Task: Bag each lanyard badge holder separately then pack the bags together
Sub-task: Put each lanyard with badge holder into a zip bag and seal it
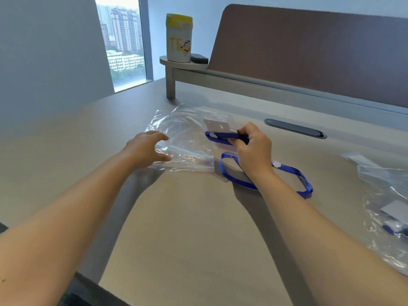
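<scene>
A clear zip bag (pixel 183 138) lies flat on the desk (pixel 187 228) ahead of me. My left hand (pixel 146 147) rests on its near left edge, fingers spread. My right hand (pixel 251 146) pinches the folded blue strap (pixel 220 138) of a lanyard badge holder at the bag's right side. Its clear card sleeve with a white insert (pixel 217 125) lies just beyond my fingers. The remaining part of the blue lanyard (pixel 293 173) trails in loops on the desk under my right wrist.
At the right edge lies another clear bag (pixel 386 208) with a badge holder and blue strap inside. A grey cable slot (pixel 295 128) sits behind my right hand. A brown divider panel (pixel 309 54) and a shelf with a yellow-lidded canister (pixel 178 38) stand at the back.
</scene>
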A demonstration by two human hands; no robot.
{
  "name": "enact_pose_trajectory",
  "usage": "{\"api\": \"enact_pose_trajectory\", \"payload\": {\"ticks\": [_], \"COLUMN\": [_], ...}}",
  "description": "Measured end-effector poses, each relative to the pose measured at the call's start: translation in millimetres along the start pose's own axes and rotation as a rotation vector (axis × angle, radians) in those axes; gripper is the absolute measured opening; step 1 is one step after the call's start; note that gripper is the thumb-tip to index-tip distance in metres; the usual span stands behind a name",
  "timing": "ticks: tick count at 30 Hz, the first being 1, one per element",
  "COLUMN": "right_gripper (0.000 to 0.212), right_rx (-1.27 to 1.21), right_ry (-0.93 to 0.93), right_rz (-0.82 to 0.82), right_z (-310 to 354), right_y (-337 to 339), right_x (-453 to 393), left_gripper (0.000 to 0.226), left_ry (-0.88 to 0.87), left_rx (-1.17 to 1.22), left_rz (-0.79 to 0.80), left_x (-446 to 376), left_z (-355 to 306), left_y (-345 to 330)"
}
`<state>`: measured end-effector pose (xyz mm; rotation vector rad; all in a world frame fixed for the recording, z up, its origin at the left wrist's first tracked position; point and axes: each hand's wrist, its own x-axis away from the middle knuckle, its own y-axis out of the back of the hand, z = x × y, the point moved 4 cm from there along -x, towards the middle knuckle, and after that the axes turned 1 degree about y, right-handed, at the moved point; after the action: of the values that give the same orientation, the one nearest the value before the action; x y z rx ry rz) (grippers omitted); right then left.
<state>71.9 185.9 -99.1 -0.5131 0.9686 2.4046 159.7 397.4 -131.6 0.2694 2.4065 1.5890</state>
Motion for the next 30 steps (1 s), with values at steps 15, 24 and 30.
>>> {"api": "enact_pose_trajectory", "payload": {"ticks": [15, 24, 30], "right_gripper": [0.014, 0.029, 0.032], "right_rx": [-0.377, -0.125, 0.186], "right_ry": [-0.031, 0.21, 0.296], "right_rz": [-0.021, 0.009, 0.15], "right_z": [30, 58, 60], "right_y": [-15, 6, 18], "right_x": [5, 3, -1], "left_gripper": [0.022, 0.032, 0.035], "left_ry": [-0.045, -0.022, -0.013], "left_rx": [-0.091, 0.307, 0.527], "left_rz": [-0.081, -0.003, 0.113], "left_x": [0, 8, 17], "left_z": [1, -49, -64], "left_y": [15, 56, 76]}}
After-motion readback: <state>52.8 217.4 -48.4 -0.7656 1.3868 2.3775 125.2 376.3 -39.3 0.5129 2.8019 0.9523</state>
